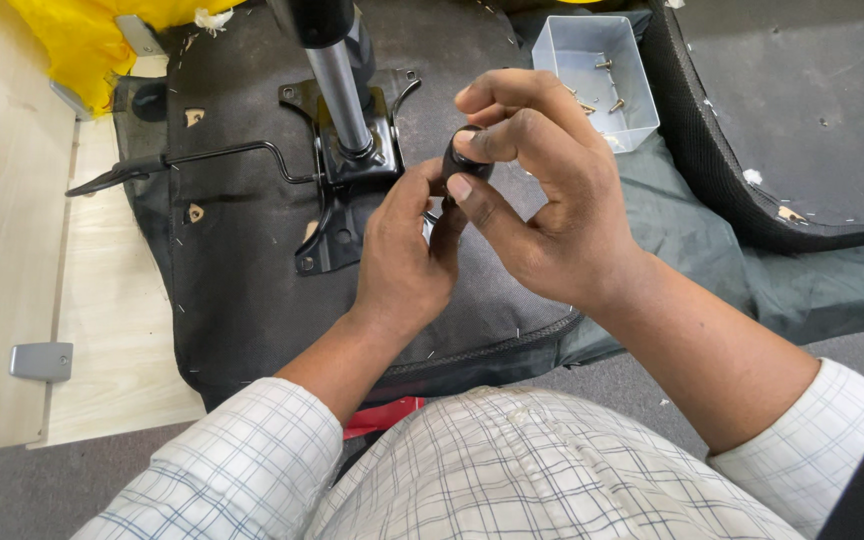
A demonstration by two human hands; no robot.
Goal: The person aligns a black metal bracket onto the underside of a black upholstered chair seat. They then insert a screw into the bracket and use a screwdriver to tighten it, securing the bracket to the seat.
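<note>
Both hands work a small black knob [467, 158] above the upturned chair seat [252, 270]: right hand [542, 200] pinching it, left hand [407, 250] pinching beneath, likely needing steady twisting next.

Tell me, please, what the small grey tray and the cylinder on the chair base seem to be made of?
Grey tray: probably plastic, with a matte, even surface and thin moulded walls. Cylinder: apparently polished metal, since it shows bright reflective streaks along its length.

White checked shirt sleeves [252, 450], cuffs seemingly rolled
</note>
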